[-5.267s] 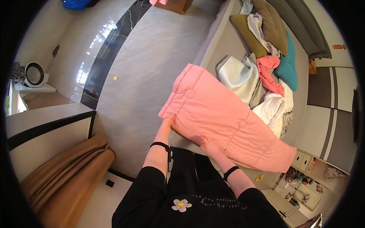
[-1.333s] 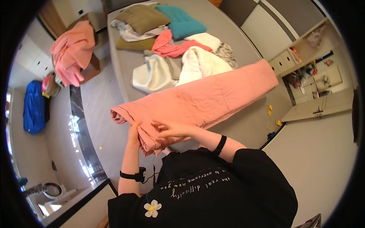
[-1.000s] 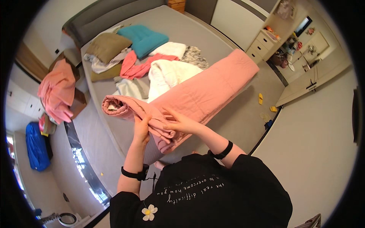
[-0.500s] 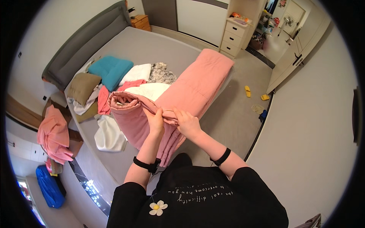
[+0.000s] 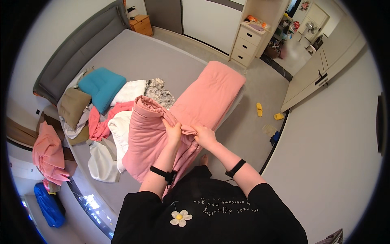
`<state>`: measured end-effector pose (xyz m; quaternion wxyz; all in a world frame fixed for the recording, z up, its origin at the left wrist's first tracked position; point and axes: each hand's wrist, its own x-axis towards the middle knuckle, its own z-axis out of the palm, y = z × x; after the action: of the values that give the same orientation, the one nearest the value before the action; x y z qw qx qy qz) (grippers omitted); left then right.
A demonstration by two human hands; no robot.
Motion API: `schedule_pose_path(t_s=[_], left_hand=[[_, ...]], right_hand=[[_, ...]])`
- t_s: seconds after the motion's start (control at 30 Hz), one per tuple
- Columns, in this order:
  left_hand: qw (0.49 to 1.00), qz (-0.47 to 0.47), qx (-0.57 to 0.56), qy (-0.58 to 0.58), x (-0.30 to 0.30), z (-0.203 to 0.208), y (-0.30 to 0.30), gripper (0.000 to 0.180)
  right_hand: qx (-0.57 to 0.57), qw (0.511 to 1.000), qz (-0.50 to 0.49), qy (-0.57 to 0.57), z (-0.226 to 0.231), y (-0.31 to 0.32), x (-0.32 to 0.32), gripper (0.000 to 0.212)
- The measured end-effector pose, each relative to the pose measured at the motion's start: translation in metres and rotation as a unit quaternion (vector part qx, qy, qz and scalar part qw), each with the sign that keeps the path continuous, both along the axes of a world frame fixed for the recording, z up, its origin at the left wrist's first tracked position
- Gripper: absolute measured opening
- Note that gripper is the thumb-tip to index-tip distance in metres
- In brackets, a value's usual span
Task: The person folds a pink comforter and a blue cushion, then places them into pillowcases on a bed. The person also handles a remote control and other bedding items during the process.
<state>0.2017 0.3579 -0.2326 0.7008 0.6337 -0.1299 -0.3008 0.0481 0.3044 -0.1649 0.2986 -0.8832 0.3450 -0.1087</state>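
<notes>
A thick pink quilt (image 5: 209,89) lies folded in a long strip along the foot end of the bed. Its near end is lifted and gathered in front of me. My left hand (image 5: 172,132) grips the folded edge, thumb on top. Just to its right, my right hand (image 5: 204,137) pinches the same edge, the two hands a short gap apart. Left of my hands the raised part stands up as a loose roll, its layers showing at the top. The lower folds hang down toward my legs. The fingers under the fabric are hidden.
On the grey bed (image 5: 118,49) are a teal pillow (image 5: 101,87), a brown cushion (image 5: 74,107), a white cloth (image 5: 103,160) and rumpled clothes. Pink fabric (image 5: 48,150) hangs beyond the bed's left side. Yellow slippers (image 5: 259,109) lie on the floor near the open door (image 5: 321,69).
The quilt's left part has been raised and tipped upright, uncovering more white fabric on the bed beside it. Both hands keep their grip and have shifted slightly right and down.
</notes>
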Motion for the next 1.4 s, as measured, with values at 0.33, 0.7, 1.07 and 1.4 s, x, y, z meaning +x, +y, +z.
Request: schedule_pose_path(t_s=[0.33,0.7,1.07,1.4], left_hand=[[0.969,0.014,0.239,-0.054,0.012,-0.09,-0.088,0.095],[0.902,-0.13,0.411,-0.018,0.009,-0.185,-0.098,0.085],[0.906,0.133,0.379,-0.136,-0.031,-0.212,-0.033,0.054],[0.918,-0.066,0.383,-0.083,-0.066,-0.138,-0.156,0.057]], right_hand=[[0.1,0.993,0.043,0.042,-0.086,-0.106,0.008,0.04],[0.138,0.958,0.171,0.184,-0.133,-0.222,-0.044,0.058],[0.248,0.924,0.212,0.2,-0.182,-0.294,-0.035,0.055],[0.56,0.77,-0.306,0.01,-0.233,-0.424,-0.126,0.05]])
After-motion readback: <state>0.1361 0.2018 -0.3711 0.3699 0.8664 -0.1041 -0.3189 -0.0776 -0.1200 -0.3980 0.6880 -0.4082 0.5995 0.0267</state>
